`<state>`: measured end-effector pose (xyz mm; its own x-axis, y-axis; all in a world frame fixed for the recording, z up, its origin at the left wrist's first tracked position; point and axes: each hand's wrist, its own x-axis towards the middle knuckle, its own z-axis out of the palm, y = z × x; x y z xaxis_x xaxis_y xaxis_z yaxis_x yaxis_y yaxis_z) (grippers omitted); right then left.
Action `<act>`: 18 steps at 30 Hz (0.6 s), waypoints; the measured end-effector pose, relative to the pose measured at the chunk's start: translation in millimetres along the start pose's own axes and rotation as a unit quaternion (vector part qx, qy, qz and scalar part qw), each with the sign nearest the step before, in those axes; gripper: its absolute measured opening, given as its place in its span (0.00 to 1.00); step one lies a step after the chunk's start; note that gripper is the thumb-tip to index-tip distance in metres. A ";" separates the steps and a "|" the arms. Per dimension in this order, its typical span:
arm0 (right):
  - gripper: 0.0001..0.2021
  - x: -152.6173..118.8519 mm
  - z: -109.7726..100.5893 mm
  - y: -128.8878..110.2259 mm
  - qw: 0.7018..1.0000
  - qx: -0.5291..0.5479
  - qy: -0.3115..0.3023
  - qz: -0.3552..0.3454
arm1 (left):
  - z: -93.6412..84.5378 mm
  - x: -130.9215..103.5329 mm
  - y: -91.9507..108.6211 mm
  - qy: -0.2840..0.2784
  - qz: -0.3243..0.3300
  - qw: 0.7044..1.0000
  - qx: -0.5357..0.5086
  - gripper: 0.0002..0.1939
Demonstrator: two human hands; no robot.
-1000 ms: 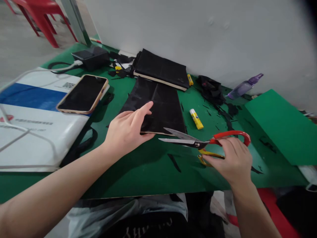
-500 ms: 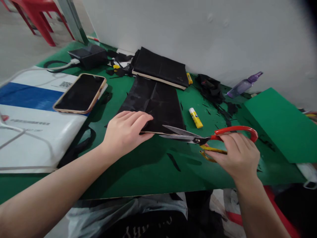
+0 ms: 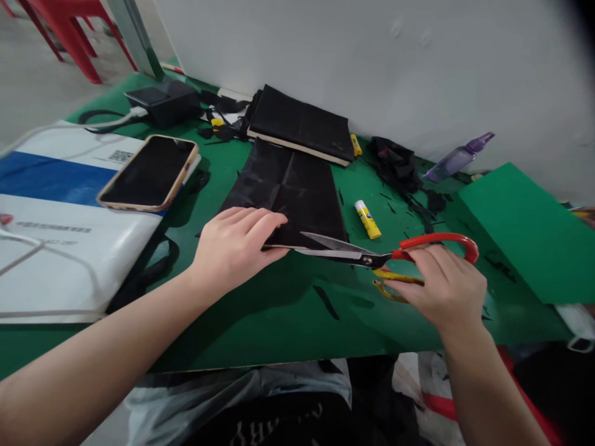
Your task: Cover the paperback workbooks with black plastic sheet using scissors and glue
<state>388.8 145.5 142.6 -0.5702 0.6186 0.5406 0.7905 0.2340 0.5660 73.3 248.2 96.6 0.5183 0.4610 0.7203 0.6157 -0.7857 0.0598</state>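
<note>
A flat black sheet point(image 3: 304, 198), creased down its middle, lies on the green table. My left hand point(image 3: 242, 244) grips its near edge, thumb below and fingers curled on top. My right hand point(image 3: 449, 285) is closed round the handles of a pair of scissors point(image 3: 367, 260), one handle red and the other yellow. The blades point left, slightly parted, along the near edge of the sheet, with their tips close to my left thumb. Beyond the sheet rests a black-covered book-like stack point(image 3: 300, 124) with a pale edge.
A yellow glue stick point(image 3: 367, 219) lies right of the sheet, near black scraps point(image 3: 395, 164) and a purple spray bottle point(image 3: 460, 158). A green board point(image 3: 530, 229) stands at the right. On the left, a phone point(image 3: 149, 173) rests on a white and blue package point(image 3: 69, 260), before a black box point(image 3: 165, 102).
The scissors and my right hand have shifted slightly left along the sheet's near edge. My left hand keeps its grip at nearly the same spot.
</note>
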 end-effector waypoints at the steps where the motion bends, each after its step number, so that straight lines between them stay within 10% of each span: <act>1: 0.20 -0.2 -0.1 0.1 1.000 0.000 -0.002 0.000 | -0.4 -0.3 0.0 0.001 0.000 1.000 0.000 0.11; 18: 0.19 0.0 -8.1 0.9 0.999 0.019 -0.040 0.006 | 0.2 -1.1 -0.4 -0.009 -0.002 1.000 -0.002 0.10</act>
<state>387.7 139.6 148.1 -0.5423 0.6795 0.4942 0.8056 0.2533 0.5357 72.6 248.1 95.6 0.5272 0.4708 0.7074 0.6151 -0.7858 0.0646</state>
